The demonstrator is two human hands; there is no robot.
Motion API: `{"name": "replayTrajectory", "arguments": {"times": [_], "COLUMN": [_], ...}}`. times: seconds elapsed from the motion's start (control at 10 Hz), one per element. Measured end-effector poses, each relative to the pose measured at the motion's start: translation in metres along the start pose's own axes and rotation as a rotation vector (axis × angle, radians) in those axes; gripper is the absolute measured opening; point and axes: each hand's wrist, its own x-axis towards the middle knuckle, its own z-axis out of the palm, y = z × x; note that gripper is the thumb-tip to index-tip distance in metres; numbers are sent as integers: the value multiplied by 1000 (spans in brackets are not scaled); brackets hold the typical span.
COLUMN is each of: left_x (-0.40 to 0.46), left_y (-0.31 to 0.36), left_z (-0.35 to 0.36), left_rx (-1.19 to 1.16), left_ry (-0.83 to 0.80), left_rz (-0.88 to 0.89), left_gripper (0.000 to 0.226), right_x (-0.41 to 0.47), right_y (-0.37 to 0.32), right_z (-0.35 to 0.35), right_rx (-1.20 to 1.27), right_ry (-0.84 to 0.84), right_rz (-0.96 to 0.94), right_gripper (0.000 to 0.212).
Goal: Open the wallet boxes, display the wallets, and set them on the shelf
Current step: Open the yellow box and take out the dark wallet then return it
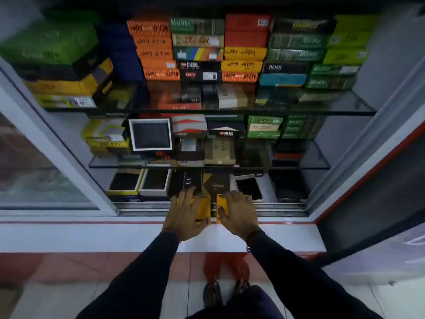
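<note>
We take the sill [138, 233] as landmark. Left of centre on its far edge, our left hand [184, 215] lies spread, palm down, over a yellow box [203, 209], thumb at the near right corner. Just right, a narrow gap. Then our right hand [239, 212] lies spread over a second yellow piece [222, 203], thumb on its left edge; box or lid, we cannot tell. Both pieces run long axis away from us, toward the bottom shelf [266, 189] directly beyond. Each hand covers its own piece; neither is nearer. The push goes straight forward.
</note>
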Motion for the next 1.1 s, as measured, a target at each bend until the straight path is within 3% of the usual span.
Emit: {"name": "replayTrajectory", "arguments": {"times": [0.1, 0.3, 0.4, 0.6, 0.8, 1.0, 1.1], "left_x": [15, 30, 30, 29, 23, 23, 24], "left_y": [-10, -19, -22, -27, -41, -55, -61], "left_z": [13, 21, 24, 22, 16, 3, -5], "left_rx": [0, 28, -3, -109, -256, -527, -582], "left_ry": [-203, -382, -376, -315, -309, -288, -283], "left_rz": [43, 54, 44, 20, 11, -43, -54], "left_gripper": [105, 112, 105, 111, 108, 114, 112], "right_x": [17, 43, 52, 57, 56, 62, 63], "right_y": [-5, -12, -18, -24, -35, -43, -45], "right_z": [5, 16, 25, 41, 35, 12, 13], "right_rx": [59, 258, 358, 598, 756, 807, 1169], "right_ry": [-78, -366, -501, -593, -605, -734, -708], "right_rz": [-19, 73, 131, 382, 426, 376, 513], "right_gripper": [39, 25, 23, 28, 34, 37, 40]}}
